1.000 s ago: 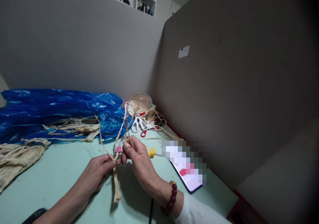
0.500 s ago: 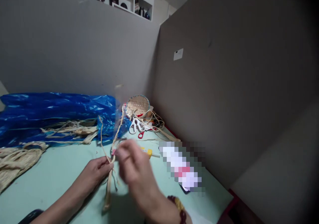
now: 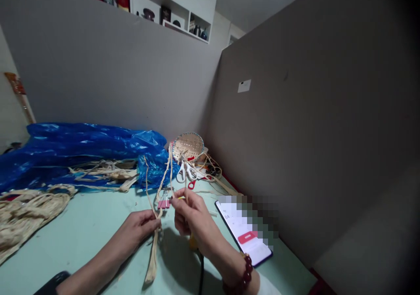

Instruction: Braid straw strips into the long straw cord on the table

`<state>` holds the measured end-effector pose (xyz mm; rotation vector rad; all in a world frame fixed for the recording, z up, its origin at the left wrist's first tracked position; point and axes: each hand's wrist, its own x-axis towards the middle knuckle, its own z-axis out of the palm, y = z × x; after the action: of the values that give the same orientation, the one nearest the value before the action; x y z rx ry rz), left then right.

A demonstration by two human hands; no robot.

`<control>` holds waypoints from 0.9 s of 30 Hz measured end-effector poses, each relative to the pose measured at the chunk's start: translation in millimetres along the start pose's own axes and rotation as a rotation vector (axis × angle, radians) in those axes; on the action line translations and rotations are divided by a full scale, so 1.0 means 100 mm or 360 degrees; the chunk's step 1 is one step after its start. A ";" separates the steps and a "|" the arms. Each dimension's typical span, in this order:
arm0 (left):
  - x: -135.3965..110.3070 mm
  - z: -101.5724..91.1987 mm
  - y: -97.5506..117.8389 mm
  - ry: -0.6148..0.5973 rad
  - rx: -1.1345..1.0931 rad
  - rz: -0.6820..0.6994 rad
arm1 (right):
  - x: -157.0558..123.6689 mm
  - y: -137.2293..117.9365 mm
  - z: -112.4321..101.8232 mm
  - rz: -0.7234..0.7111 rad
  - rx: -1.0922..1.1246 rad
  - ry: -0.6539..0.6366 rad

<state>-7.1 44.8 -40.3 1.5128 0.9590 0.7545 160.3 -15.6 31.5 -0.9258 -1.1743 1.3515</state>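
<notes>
At the front of the table, my left hand point(image 3: 141, 225) is closed in a pinch on a pale straw braid point(image 3: 151, 260), whose loose end hangs toward me. A pink binder clip point(image 3: 164, 204) sits just above those fingers, with twisted strands running up past it. Close by on the right, my right hand point(image 3: 197, 218) is raised with thumb and fingers pinched on a thin straw strand point(image 3: 171, 172), which stretches up toward the basket. A dark red bead bracelet point(image 3: 247, 268) circles my right wrist. Something yellow point(image 3: 193, 242) shows partly beneath that hand; its kind is hidden.
Blue plastic sheeting point(image 3: 88, 142) with straw in it lies along the back wall. A coiled straw braid point(image 3: 29, 216) is at left. White-handled scissors point(image 3: 186, 172) lean by a small woven basket point(image 3: 188, 145). A phone point(image 3: 243, 233), partly blurred out, lies at right.
My right hand, smeared by motion before, now pinches a strand pulled to the right. The pink clip shows more fully. The whole view has shifted, with more shelf visible.
</notes>
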 end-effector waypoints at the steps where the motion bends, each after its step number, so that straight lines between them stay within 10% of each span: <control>1: 0.00 0.00 0.01 -0.0024 -0.0001 0.0017 | 0.01 0.02 0.00 0.0039 -0.0062 -0.0035; 9: -0.02 0.04 0.09 -0.0008 0.0202 0.0050 | 0.17 0.09 -0.22 0.0198 -0.0332 -0.0025; 16: 0.00 0.07 0.10 0.0049 0.0356 0.0039 | 0.49 -0.43 -0.38 0.0010 -0.0585 0.0157; 27: 0.01 0.14 0.04 0.0154 0.0311 0.0145 | 1.33 -0.29 0.73 0.0222 -0.1320 -0.0520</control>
<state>6.1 39.3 -38.3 1.7114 1.0670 0.8244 79.1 104.1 86.3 -1.4111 -2.0278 1.1415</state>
